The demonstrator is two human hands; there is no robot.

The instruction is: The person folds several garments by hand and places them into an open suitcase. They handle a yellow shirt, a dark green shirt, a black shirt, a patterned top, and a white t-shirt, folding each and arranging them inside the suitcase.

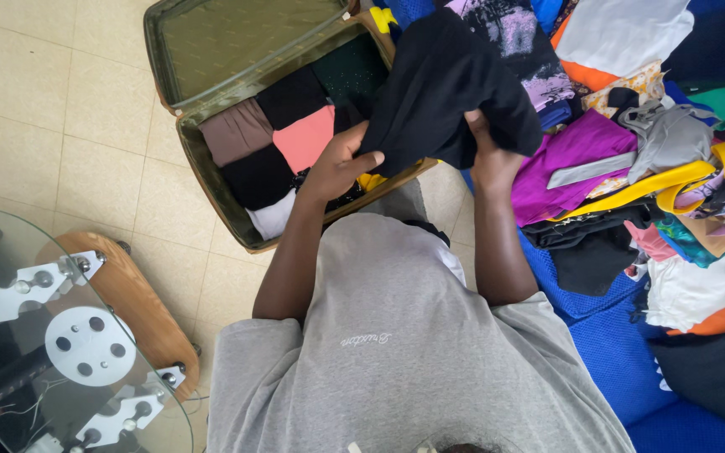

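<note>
View from above, looking down on a person in a grey T-shirt [396,361] who fills the bottom of the frame. At the bottom left corner sits a round glass table [60,344] with white metal fittings and a curved wooden base [140,306] on a pale tiled floor [52,117].

Both arms reach forward. The left hand [341,164] is closed on the lower left edge of a black garment [446,84], thumb on top and fingers tucked beneath, as if pinching a fold in place. The right hand [487,155] grips the same garment from below on its right side; its fingers are buried in the cloth, so only the back of the hand and the wrist show. Held between the two hands, the garment hangs in the air above the near right corner of an open suitcase [211,180], bunched rather than spread flat.

The suitcase lies on the floor with its olive lid [237,38] propped open at the far side. Folded clothes fill it in tidy blocks: brown, black, coral pink, dark green and white, packed edge to edge.

To the right, a blue sofa [614,344] carries a loose heap of clothes [656,151] in purple, yellow, grey, orange, white and black, unsorted and overlapping
</note>
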